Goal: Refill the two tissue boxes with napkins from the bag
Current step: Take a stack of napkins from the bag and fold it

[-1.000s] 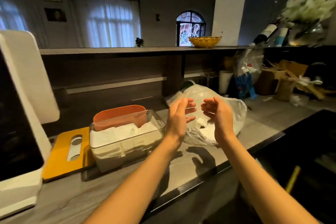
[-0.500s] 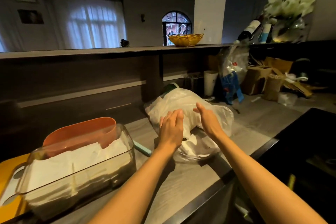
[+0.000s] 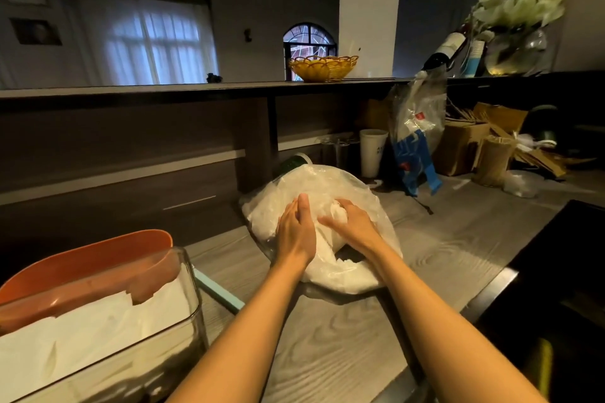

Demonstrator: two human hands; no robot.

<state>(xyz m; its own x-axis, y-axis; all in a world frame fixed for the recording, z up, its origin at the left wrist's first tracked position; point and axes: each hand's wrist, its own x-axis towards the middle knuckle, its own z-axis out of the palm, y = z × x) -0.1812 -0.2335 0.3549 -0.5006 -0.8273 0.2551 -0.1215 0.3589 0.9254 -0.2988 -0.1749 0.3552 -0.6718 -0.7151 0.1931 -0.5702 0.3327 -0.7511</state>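
Near left: clear box (image 3: 98, 330) already holds a thick stack of napkins (image 3: 82, 334), cut off by the frame edge. Orange box (image 3: 85, 258) sits just behind it, touching; we can't see inside it, so fill level unknown.

Centre: bag (image 3: 327, 193) lies on the counter (image 3: 343, 337), long axis running near-right to far-left, mouth apparently toward us where loose white napkins spill at the near edge.

Our left hand (image 3: 296, 227) lies on the bag's left side, fingers fairly straight, pressing the plastic rather than gripping it, as far as we can tell. Our right hand (image 3: 348, 222) is on the bag just right of it, fingers curled into the plastic or a clump of napkins; which one, we can't tell. Fingertips are buried in the white folds.

Key relation: both boxes are near-left of the bag, so a pulled stack travels left and toward us. Left hand is nearer the boxes. Bag opening itself is hidden under our wrists.

Far right: basket (image 3: 322, 67), bottle, flowers on the shelf, not relevant.
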